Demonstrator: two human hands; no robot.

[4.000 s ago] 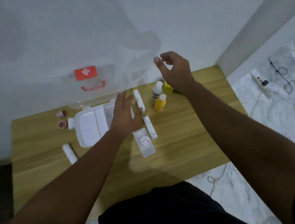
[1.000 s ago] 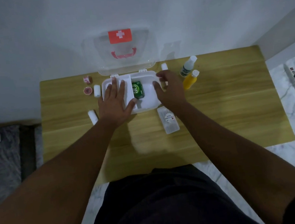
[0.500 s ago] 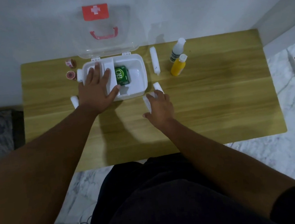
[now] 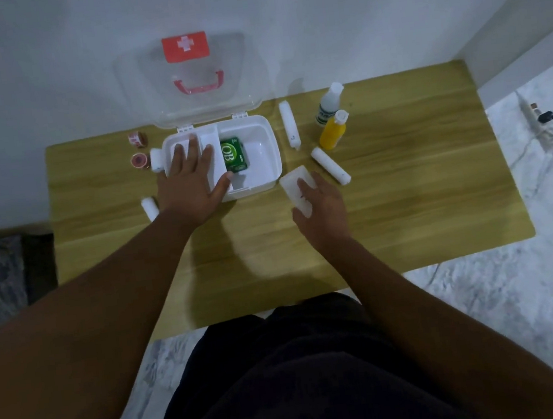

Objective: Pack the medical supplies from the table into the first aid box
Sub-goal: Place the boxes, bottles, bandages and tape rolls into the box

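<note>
The white first aid box (image 4: pixel 266 148) stands open on the wooden table (image 4: pixel 405 201), its clear lid (image 4: pixel 184 82) leaning back against the wall. A green packet (image 4: pixel 233 154) lies inside. My left hand (image 4: pixel 192 181) rests flat on the white inner tray (image 4: pixel 212 158) on the box's left side, fingers spread. My right hand (image 4: pixel 321 207) lies on a flat white packet (image 4: pixel 294 185) just right of the box's front corner, fingers curled over it. A white roll (image 4: pixel 330 164) lies beside that hand.
A white tube (image 4: pixel 289 125), a white bottle (image 4: pixel 329 103) and a yellow bottle (image 4: pixel 334 130) stand right of the box. Two tape rolls (image 4: pixel 139 151) and a white roll (image 4: pixel 149 207) lie to its left. A power strip (image 4: pixel 532 111) lies on the marble floor.
My right hand has left the box's right edge and come down onto the flat white packet. My left hand stays on the tray. The green packet now lies in the box.
</note>
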